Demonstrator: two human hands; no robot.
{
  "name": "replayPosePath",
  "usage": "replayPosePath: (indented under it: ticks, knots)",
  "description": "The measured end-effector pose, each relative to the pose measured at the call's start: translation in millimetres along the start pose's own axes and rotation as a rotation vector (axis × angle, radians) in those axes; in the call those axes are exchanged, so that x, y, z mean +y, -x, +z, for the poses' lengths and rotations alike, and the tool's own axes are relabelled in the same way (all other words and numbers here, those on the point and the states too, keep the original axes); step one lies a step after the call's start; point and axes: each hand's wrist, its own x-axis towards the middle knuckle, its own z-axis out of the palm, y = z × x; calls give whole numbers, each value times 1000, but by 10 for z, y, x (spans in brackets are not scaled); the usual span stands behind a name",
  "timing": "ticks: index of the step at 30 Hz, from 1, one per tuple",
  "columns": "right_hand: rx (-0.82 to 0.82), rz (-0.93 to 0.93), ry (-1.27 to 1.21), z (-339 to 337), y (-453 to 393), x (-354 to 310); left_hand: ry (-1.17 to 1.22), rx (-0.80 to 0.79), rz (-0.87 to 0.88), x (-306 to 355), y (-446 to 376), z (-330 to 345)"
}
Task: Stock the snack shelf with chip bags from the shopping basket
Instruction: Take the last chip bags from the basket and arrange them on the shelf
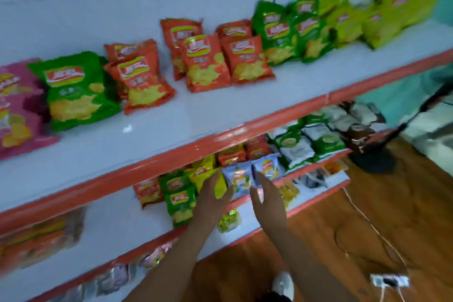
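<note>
The frame is motion-blurred. Both my hands reach toward the second shelf (122,225). My left hand (211,200) lies with straight fingers against a yellow chip bag (208,174). My right hand (268,195) is spread just right of it, in front of the shelf's red edge. Between the two hands stands a light blue bag (239,178), with a second blue bag (268,167) beside it. Neither hand visibly grips a bag. Green bags (180,193) and an orange bag (148,191) sit to the left on the same shelf. The shopping basket is out of view.
The top shelf (171,127) carries pink, green, orange and yellow-green chip bags in rows. White-green packs (301,144) and brown packs (358,122) fill the second shelf's right end. Lower shelves hold more snacks. A power strip (389,281) and cable lie on the wooden floor.
</note>
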Motion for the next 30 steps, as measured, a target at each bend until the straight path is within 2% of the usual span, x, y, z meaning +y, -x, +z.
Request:
replayPosePath:
  ticks: [5,7,10,14,19,25,30]
  knots:
    - [328,270,-101,-1390,212,1112,-81,-334,190,968,-68,1619]
    - [442,319,-149,-1846,337,1430,-125,-445,242,1203,-2,2208]
    - [571,429,-130,-2575,622,2044,-227,-675,345,1687,267,3217]
    - [766,647,-208,-3285,1178,2724,-288,-868,492,2150,700,4367]
    - [1087,887,-264,-3977,2075,3416,-378,-1230,581,2517,1496,5657]
    - [1463,1159,-334,-4675,3131,4122,-469,-1563,758,2787,2639,7160]
    - [1734,1295,-398,-5386,3817,4781,-547,-1801,922,3120,3704,8457]
